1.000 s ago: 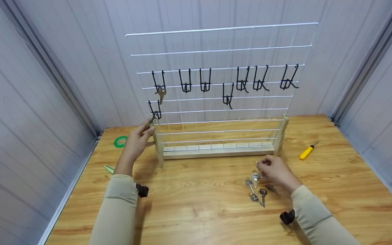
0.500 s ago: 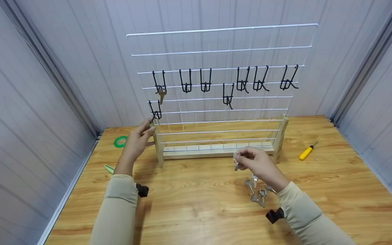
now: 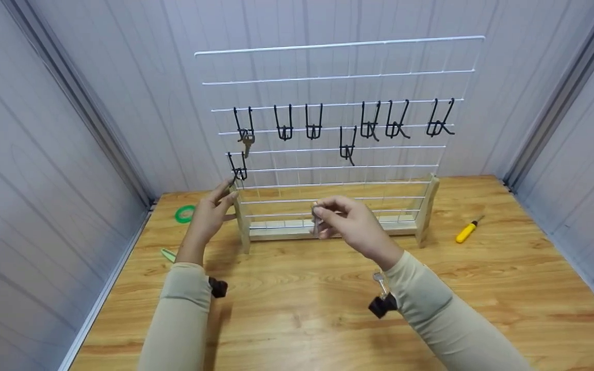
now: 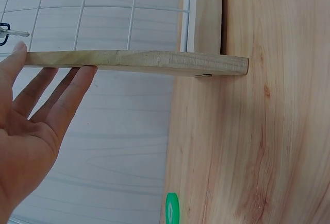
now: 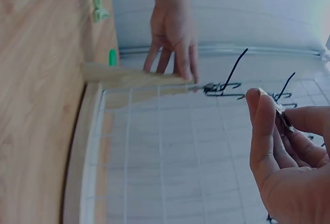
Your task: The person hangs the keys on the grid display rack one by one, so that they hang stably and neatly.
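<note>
My right hand pinches a key between thumb and fingers, in front of the rack's lower wires. In the right wrist view that key shows edge-on at the fingertips. The fingers of my left hand rest straight along the left wooden post of the white wire rack. Just beside the left thumb, another key hangs from the low black hook. A brass-coloured key hangs on the upper left hook. On the table a loose key shows partly behind the right wrist.
Several black hooks, such as one at the right, line the rack. A yellow screwdriver lies on the right of the table. At the left are a green tape roll and a pale green item.
The right hand has lifted a key from near the loose keys and carried it left and up to the front of the rack. The left hand stays at the post.
</note>
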### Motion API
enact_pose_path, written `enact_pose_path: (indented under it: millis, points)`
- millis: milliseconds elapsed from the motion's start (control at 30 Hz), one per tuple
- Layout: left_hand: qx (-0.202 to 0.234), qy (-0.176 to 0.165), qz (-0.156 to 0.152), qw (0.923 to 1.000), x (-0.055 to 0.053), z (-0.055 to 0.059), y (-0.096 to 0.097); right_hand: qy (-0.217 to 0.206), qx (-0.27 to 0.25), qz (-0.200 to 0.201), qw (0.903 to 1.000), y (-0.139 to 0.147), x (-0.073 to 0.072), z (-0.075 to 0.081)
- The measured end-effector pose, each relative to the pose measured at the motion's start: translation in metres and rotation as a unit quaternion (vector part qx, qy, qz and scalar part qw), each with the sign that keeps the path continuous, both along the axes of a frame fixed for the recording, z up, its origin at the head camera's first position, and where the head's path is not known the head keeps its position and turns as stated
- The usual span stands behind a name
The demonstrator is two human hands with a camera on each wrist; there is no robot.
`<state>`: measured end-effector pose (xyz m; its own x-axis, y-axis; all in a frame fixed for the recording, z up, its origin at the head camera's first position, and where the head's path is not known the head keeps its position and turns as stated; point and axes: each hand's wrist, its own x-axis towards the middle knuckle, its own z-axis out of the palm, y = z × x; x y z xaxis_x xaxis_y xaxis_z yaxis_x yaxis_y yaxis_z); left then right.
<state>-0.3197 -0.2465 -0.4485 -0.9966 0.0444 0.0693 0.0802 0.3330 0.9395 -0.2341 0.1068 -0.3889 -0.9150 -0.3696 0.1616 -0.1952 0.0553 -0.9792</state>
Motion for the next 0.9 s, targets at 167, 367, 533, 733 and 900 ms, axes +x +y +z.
enact_pose_path:
  millis: [167,367,533,733,900]
  points:
    - [0.004,-0.005,0.004,1.0,0.001,0.0,0.001,0.016,-0.031,0.006,0.9994,-0.018,-0.007,0.018]
    - [0.006,-0.005,0.007,0.9999,0.0,0.0,0.001,0.022,-0.048,-0.006,0.9986,-0.034,-0.015,0.038]
    - [0.006,-0.002,0.006,1.0,-0.001,0.0,0.0,0.035,-0.074,-0.008,0.9967,-0.046,-0.023,0.051]
    - [0.007,-0.006,0.008,0.9999,-0.001,-0.001,0.0,0.055,-0.092,-0.005,0.9942,-0.059,-0.032,0.063]
    - [0.013,0.0,0.007,0.9999,-0.001,-0.001,0.001,0.071,-0.095,-0.026,0.9926,-0.067,-0.04,0.072]
